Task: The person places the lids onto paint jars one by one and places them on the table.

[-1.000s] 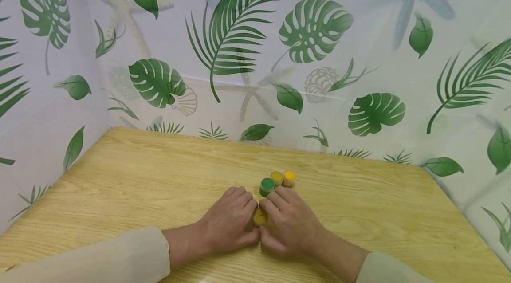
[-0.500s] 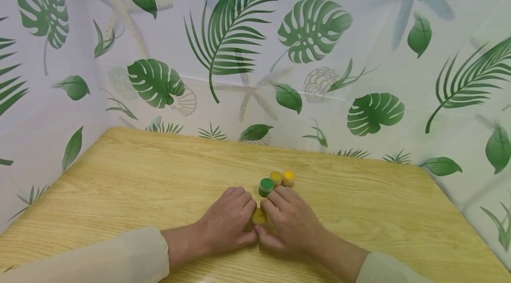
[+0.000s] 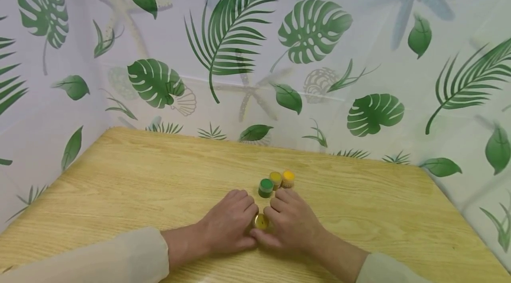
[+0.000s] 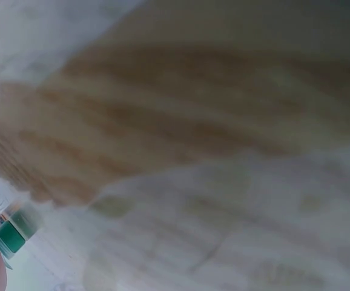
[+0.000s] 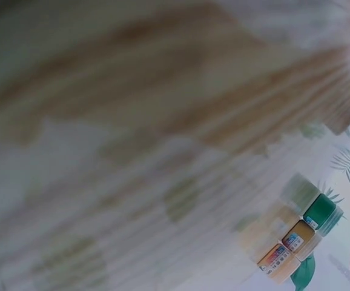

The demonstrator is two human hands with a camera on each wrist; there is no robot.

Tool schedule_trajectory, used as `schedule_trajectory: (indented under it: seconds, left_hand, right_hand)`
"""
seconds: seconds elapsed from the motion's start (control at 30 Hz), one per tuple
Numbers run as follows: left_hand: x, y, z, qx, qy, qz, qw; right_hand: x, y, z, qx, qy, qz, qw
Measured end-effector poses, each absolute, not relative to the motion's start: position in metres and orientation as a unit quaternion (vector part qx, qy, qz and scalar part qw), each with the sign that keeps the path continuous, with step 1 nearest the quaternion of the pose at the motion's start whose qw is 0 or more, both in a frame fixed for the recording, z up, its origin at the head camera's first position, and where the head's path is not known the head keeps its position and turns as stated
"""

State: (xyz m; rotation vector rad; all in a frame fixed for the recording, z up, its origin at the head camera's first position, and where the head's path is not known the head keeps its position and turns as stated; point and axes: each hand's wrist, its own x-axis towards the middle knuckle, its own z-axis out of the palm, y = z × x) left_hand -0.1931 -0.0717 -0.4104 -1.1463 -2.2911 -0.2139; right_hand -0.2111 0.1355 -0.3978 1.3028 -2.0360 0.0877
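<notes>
A small round jar with a mustard-gold top (image 3: 261, 221) is between my two hands, low in the middle of the head view. My left hand (image 3: 229, 223) grips it from the left with curled fingers. From the right, my right hand (image 3: 291, 223) holds it, fingers bent and thumb along its near side. Most of the jar's wall is hidden by the fingers. Just beyond stand three small paint jars: a green one (image 3: 265, 188), an olive-yellow one (image 3: 275, 178) and an orange-yellow one (image 3: 288, 178). Both wrist views show mainly blurred tabletop.
The wood-grain table (image 3: 167, 172) reaches back to a white cloth wall (image 3: 255, 52) printed with green leaves and starfish. In the right wrist view, the green jar (image 5: 320, 211) and its two neighbours show printed labels. Part of a green jar (image 4: 10, 237) appears in the left wrist view.
The fingertips have drawn slightly apart at the top, and the jar's gold top shows lower, brighter and with more of its rim. The three other jars stay put.
</notes>
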Motion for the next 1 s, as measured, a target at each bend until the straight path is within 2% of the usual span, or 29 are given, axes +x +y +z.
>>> schedule_trajectory:
  seconds: [0.17, 0.4, 0.8, 1.0]
  left_hand:
    - [-0.1923, -0.0710, -0.4112, -0.429, -0.853, -0.087, 0.284]
    - [-0.1918, -0.0719, -0.4103, -0.413, -0.864, -0.099, 0.270]
    - [-0.1916, -0.0715, -0.4093, -0.406, -0.868, -0.113, 0.263]
    - [-0.1926, -0.0713, -0.4107, -0.409, -0.863, -0.106, 0.277]
  right_hand:
    - [-0.2106, 0.1352, -0.3971, 0.504, -0.788, 0.047, 0.351]
    - [-0.2093, 0.1354, -0.3957, 0.518, -0.792, 0.054, 0.320]
    - [-0.2085, 0.1356, -0.3957, 0.520, -0.789, 0.048, 0.325]
    - [-0.2083, 0.1351, -0.3961, 0.514, -0.791, 0.044, 0.329]
